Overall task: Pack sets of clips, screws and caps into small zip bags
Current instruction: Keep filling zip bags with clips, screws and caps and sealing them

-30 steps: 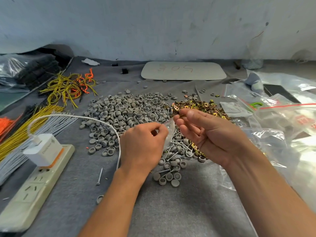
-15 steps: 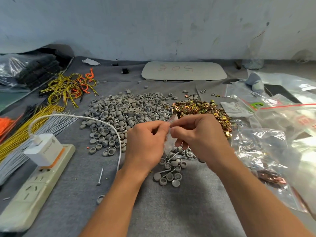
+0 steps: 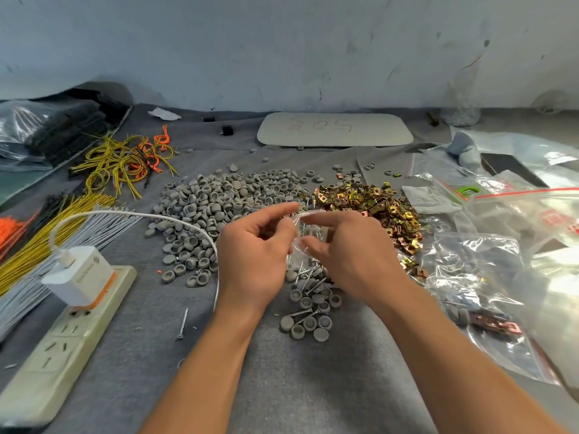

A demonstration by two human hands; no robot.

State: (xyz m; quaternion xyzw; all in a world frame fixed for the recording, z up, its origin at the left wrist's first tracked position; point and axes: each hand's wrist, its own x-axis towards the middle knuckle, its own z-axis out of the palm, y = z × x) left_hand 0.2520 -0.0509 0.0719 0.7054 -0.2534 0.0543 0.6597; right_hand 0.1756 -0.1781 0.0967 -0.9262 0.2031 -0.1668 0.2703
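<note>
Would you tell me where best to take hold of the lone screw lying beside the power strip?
Pinch the lone screw mid-shank from above, fingertips on its two long sides: it lies flat on the grey cloth, apart from the piles.

A power strip [image 3: 59,349] lies on the tabletop [image 3: 297,386]. A white charger [image 3: 80,275] is plugged into its far end, and a white cable [image 3: 141,216] arcs right from the charger. Yellow and orange ties [image 3: 122,161] lie beyond the strip. A grey board [image 3: 335,130] lies far beyond and to the right of it.
</note>
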